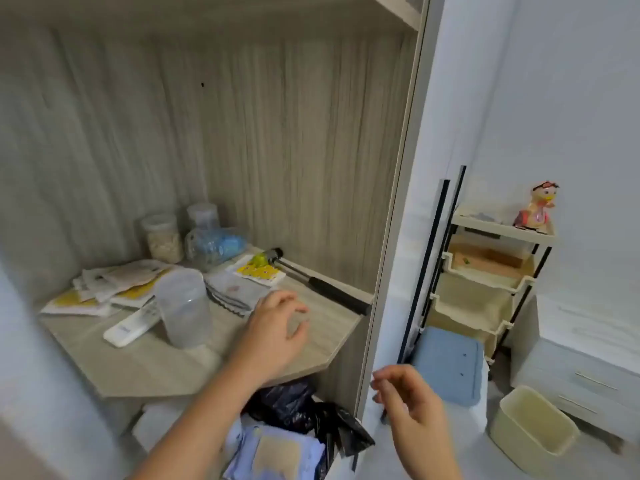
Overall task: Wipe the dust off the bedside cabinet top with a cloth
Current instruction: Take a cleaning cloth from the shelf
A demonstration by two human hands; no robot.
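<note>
Fingers (298, 308) of the left hand (273, 336) curl loosely, holding nothing, over the desk (156, 362) at 3 o'clock of a clear cup (183, 308), while the right hand (412, 400) hangs half-open and empty at 5 o'clock; no cloth shows.

Soft, even light is filling the room; I'm seeing no glare and only faint shadows under my shelf (214, 358). Everything is looking slightly blurred, and the wide lens is bending straight lines toward the edges.
</note>
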